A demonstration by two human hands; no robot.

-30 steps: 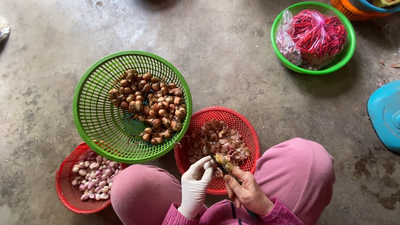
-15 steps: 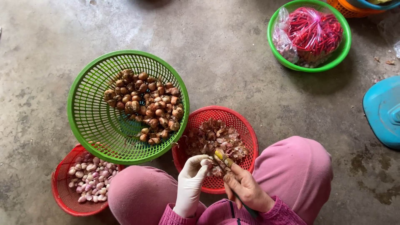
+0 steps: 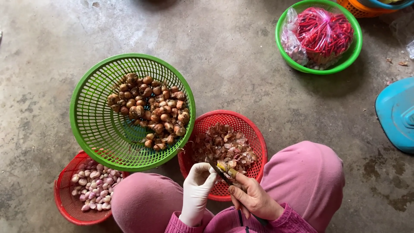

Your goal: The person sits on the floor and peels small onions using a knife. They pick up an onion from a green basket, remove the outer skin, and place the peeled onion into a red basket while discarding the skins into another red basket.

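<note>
Shallot [image 3: 222,166] gripped by gloved left hand [image 3: 197,186]; right hand [image 3: 254,198] clasped knife [image 3: 215,168]. Peeled basket [image 3: 64,207] partly filled; many unpeeled remained [image 3: 151,110].

- The left hand [image 3: 196,192] wears a smooth, matt white rubber glove; the right hand [image 3: 254,199] is bare.
- The green basket [image 3: 92,125] and red basket [image 3: 252,131] are glossy plastic mesh.
- The unpeeled shallots [image 3: 151,108] have dry, papery brown skins.
- The floor [image 3: 224,51] is rough, stained concrete.
- The trousers [image 3: 310,181] are soft pink cloth.

Head cam, top-down, close.
</note>
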